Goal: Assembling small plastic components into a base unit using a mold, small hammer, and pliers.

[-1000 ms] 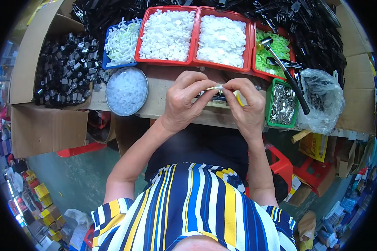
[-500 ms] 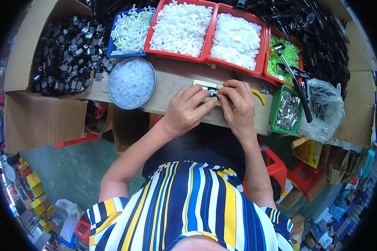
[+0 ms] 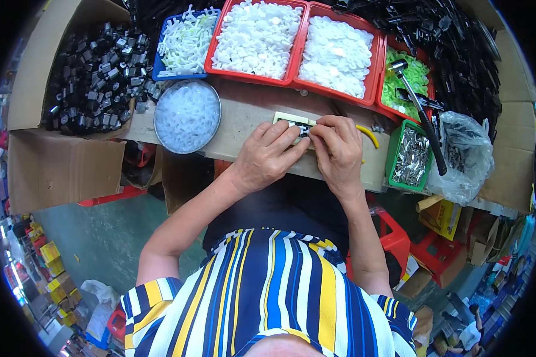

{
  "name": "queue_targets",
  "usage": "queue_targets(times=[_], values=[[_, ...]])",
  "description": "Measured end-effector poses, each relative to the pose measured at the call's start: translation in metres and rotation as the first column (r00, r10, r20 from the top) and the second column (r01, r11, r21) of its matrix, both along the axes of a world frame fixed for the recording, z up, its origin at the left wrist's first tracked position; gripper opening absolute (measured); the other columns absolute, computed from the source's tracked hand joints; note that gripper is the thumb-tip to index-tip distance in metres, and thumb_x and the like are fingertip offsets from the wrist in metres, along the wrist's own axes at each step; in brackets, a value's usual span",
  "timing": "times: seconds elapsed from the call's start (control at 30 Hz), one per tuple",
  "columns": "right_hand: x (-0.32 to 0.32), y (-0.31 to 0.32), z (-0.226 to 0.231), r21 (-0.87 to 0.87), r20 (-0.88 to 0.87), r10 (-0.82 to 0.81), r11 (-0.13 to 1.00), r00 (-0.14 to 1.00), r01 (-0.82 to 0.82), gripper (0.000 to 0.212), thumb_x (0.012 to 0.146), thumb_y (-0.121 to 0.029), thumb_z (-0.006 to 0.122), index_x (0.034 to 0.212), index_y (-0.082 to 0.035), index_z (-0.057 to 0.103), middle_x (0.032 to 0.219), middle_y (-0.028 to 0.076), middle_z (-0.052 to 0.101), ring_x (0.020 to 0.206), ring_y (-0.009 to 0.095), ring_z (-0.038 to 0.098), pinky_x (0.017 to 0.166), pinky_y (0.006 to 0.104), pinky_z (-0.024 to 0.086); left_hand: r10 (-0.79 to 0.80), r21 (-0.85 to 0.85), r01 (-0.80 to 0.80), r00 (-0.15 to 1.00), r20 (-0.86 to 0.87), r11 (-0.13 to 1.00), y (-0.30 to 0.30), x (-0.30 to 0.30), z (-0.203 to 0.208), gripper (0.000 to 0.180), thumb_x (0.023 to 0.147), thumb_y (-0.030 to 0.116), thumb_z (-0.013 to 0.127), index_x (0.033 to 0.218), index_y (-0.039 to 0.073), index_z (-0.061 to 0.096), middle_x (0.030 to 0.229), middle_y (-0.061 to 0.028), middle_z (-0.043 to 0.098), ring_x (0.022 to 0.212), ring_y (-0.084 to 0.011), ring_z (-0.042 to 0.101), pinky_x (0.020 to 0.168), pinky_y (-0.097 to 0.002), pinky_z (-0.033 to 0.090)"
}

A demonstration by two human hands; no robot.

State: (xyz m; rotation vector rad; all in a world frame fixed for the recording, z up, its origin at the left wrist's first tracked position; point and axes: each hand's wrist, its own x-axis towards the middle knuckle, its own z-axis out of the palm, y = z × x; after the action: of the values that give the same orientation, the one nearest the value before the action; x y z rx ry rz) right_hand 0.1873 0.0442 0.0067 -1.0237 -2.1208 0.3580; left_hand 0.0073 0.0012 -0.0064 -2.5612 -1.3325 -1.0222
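Note:
A cream-coloured block point(image 3: 283, 116) lies on the bench with a small black and white part point(image 3: 302, 128) set in it. My left hand point(image 3: 265, 156) is closed at the block's near left side, thumb and fingertips pressed against it and the part. From the other side, my right hand point(image 3: 340, 156) pinches at the part's right end. Its fingertips cover whatever is between them. Just beyond my right hand lies a yellow curved handle point(image 3: 368, 137), partly hidden.
Red trays point(image 3: 294, 74) of white pieces line the back, beside a blue tray point(image 3: 156, 72). A round dish point(image 3: 186, 119) stands left. At right are a green bin point(image 3: 393, 172) of metal pieces, a hammer point(image 3: 426, 122) and a plastic bag point(image 3: 467, 157). Cardboard boxes point(image 3: 65, 172) flank the bench.
Both hands stay at the block, with only slight shifts of the fingers. The whole view has moved very slightly.

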Motion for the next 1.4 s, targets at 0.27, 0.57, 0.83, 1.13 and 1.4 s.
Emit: queue_targets(times=[0.27, 0.57, 0.83, 1.13, 1.4], values=[[0.0, 0.001, 0.006, -0.094, 0.015, 0.044, 0.995, 0.999, -0.042, 0.012, 0.076, -0.003, 0.07, 0.087, -0.004, 0.065, 0.097, 0.007, 0.061, 0.093, 0.026, 0.059, 0.079, 0.0391, 0.042, -0.008, 0.049, 0.016, 0.988, -0.155, 0.999, 0.002, -0.006, 0.002, 0.024, 0.079, 0.014, 0.072, 0.102, 0.007, 0.07, 0.103, -0.0088, 0.06, 0.098, -0.0253, 0.057, 0.08, -0.0369, 0.044], [-0.002, -0.002, 0.006, -0.056, 0.048, 0.022, 0.998, 0.999, -0.019, 0.012, 0.077, -0.003, 0.069, 0.088, -0.003, 0.064, 0.096, 0.008, 0.061, 0.094, 0.027, 0.058, 0.082, 0.0403, 0.043, -0.103, 0.184, 0.179, 0.927, -0.361, 0.967, 0.017, -0.015, 0.011, 0.023, 0.078, 0.021, 0.06, 0.094, 0.006, 0.069, 0.099, -0.0055, 0.059, 0.102, -0.0215, 0.055, 0.086, -0.0371, 0.043], [0.02, -0.002, 0.022, -0.002, 0.07, -0.058, 0.998, 0.996, 0.058, 0.014, 0.078, -0.004, 0.071, 0.091, -0.003, 0.066, 0.098, 0.009, 0.062, 0.092, 0.028, 0.06, 0.082, 0.0411, 0.045, -0.164, 0.091, 0.18, 0.974, -0.153, 0.979, 0.018, -0.011, 0.015, 0.019, 0.078, 0.02, 0.068, 0.091, 0.007, 0.066, 0.094, -0.0053, 0.058, 0.099, -0.0224, 0.056, 0.082, -0.0358, 0.043], [0.136, -0.007, 0.04, -0.115, 0.256, -0.486, 0.843, 0.836, 0.525, 0.011, 0.084, -0.001, 0.067, 0.094, 0.001, 0.064, 0.086, 0.015, 0.056, 0.082, 0.032, 0.059, 0.072, 0.0421, 0.045, -0.24, -0.061, 0.248, 0.964, 0.115, 0.967, 0.072, 0.04, 0.052, 0.014, 0.077, 0.009, 0.074, 0.088, 0.004, 0.068, 0.086, -0.0082, 0.06, 0.09, -0.0265, 0.058, 0.077, -0.0378, 0.048], [0.14, 0.0, 0.039, -0.096, 0.259, -0.456, 0.865, 0.851, 0.492, 0.006, 0.083, -0.001, 0.066, 0.088, 0.002, 0.065, 0.084, 0.015, 0.059, 0.082, 0.034, 0.058, 0.072, 0.0439, 0.045, -0.192, -0.138, 0.168, 0.964, -0.183, 0.976, 0.159, 0.114, 0.059, 0.005, 0.075, 0.007, 0.07, 0.076, 0.002, 0.072, 0.085, -0.0102, 0.064, 0.093, -0.0283, 0.058, 0.079, -0.041, 0.049]])
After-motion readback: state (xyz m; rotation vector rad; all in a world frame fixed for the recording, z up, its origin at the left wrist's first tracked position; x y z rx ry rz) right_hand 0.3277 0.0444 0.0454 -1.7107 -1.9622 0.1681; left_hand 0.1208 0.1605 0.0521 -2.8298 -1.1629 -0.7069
